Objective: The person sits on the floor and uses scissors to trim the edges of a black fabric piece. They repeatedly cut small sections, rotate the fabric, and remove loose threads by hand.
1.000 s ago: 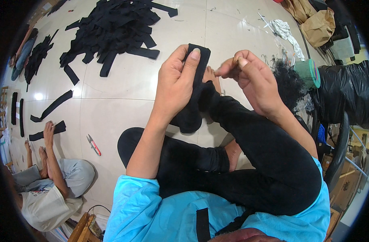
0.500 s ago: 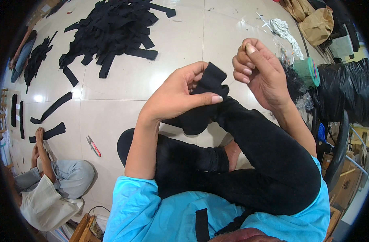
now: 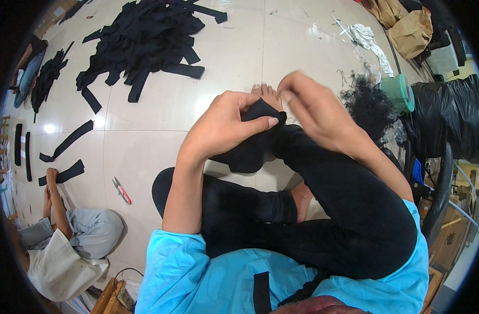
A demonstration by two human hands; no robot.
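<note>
Fabric piece [image 3: 252, 144], black, sits mid-frame over our crossed legs; our left hand [image 3: 226, 125] has its fingers [image 3: 250, 124] closed round its top, thumb pressed on. Right hand [image 3: 318, 112] at 3 o'clock of it is blurred w/ fingers curled at the cloth's edge, grip can't be told. Pile of black strips [image 3: 145, 42] at 11 o'clock on the floor [image 3: 239, 68], small snips [image 3: 121, 190] at 8 o'clock.

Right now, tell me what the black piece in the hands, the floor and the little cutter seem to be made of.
Black piece, gripped by the left hand: soft matte cloth, since it folds and droops limply.
Floor: glossy pale tile, probably ceramic, judging by its grout lines and light glare.
Little cutter: metal blades with a red handle, likely plastic; too small to be sure.
</note>
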